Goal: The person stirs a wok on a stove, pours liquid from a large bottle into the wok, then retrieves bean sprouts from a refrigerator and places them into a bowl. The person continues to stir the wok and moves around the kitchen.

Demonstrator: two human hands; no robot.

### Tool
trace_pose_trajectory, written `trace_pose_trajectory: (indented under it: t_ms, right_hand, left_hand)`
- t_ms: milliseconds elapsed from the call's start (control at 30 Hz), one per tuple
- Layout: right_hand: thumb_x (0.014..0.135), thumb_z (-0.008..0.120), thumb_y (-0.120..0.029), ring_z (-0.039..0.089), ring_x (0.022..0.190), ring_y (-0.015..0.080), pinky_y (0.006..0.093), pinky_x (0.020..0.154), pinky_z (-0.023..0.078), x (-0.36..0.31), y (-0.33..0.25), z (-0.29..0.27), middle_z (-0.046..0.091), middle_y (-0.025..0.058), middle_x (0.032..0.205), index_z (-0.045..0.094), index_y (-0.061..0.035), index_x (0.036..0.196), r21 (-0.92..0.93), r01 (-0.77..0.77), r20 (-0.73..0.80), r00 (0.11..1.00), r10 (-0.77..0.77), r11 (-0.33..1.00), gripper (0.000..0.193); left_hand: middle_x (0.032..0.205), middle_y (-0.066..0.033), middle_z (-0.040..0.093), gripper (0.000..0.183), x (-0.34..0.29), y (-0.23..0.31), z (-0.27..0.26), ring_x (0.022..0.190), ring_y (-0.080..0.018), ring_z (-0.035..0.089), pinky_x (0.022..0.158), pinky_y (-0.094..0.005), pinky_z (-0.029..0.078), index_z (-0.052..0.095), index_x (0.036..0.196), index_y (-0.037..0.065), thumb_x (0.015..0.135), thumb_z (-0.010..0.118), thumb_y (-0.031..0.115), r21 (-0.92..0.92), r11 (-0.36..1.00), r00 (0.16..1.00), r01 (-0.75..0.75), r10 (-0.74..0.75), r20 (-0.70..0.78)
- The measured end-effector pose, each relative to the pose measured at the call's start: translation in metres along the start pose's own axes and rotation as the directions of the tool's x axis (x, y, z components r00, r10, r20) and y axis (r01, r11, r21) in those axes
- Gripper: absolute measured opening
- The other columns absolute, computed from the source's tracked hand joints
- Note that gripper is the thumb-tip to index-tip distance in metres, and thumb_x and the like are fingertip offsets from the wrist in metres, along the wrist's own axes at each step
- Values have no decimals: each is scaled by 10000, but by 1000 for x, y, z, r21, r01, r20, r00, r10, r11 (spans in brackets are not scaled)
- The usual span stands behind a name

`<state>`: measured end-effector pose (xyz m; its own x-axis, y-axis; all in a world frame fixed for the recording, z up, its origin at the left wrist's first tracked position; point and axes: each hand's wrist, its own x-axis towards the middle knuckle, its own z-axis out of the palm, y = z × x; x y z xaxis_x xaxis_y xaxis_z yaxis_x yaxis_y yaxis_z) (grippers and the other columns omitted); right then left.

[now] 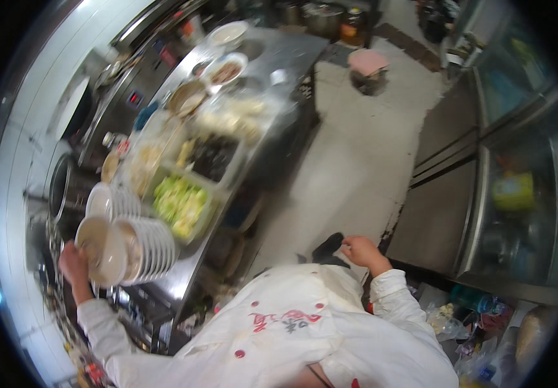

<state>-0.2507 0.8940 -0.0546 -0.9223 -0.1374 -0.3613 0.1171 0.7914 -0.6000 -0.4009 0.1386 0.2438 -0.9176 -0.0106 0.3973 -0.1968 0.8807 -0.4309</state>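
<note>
At the left, my left hand (pixel 74 264) grips the rim of a white bowl (pixel 112 253), which is tilted with its inside showing. That bowl leans against a tall stack of white bowls (pixel 151 249), and another bowl stack (pixel 101 200) stands just behind. My right hand (pixel 364 253) hangs by my right side over the floor, its fingers loosely bent and nothing visible in them. Beside the stacks, a clear tub holds chopped green vegetables (pixel 180 205). Next to it lies a compartment of dark, wet-looking food (pixel 213 157).
The steel counter (pixel 292 48) runs away from me, with plastic bags (pixel 230 116) and a bowl of brownish food (pixel 225 70) on it. Steel-framed cabinets (pixel 437 216) line the right. A pink-topped stool (pixel 367 63) stands on the tiled floor farther off.
</note>
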Motion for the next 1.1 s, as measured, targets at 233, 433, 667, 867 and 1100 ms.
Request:
trace_pose_trajectory:
  t_ms: [233,433,667,867,1100]
  right_hand:
    - [883,568,-297,626,945,370,479,812,501,62,114,-72,674,172,993,671,-68,1016,-141,-82,94,991,96,987,284]
    - [901,541,-238,574,1101,377,462,907,477,90,150,-167,596,199,1219,585,-49,1191,-62,-89,-393,918,57,994,349]
    - [839,618,-171,542,1183,381,434,1004,435,112,242,-359,574,219,1267,529,-11,1272,340,-306,-852,301,429,889,470]
    - [794,630,-170,472,1256,443,454,1070,375,101,351,-481,499,321,1324,382,85,1372,474,-454,-856,-37,516,754,679]
    - [759,657,-186,510,1227,420,426,1048,394,109,443,-499,521,321,1310,407,150,1331,667,-501,-743,-400,536,551,709]
  left_hand:
    - [779,-213,636,263,54,31,-36,706,-324,599,719,-440,477,624,771,-41,816,636,217,-268,924,950,273,-303,-78]
    - [642,-8,506,115,118,187,-47,620,-140,473,609,-297,418,532,671,31,759,547,103,-854,297,887,428,-320,333]
    - [776,-58,587,116,196,517,-47,708,-170,589,673,-299,496,581,813,19,712,594,74,-738,-460,869,494,257,422]
    - [811,-80,676,199,274,753,-50,685,-149,614,661,-271,502,665,883,-69,697,634,-6,-666,-397,743,632,554,375]
    - [597,-18,570,42,366,933,-61,518,-106,493,480,-279,372,628,652,-2,690,645,-3,-740,-237,672,629,645,364]
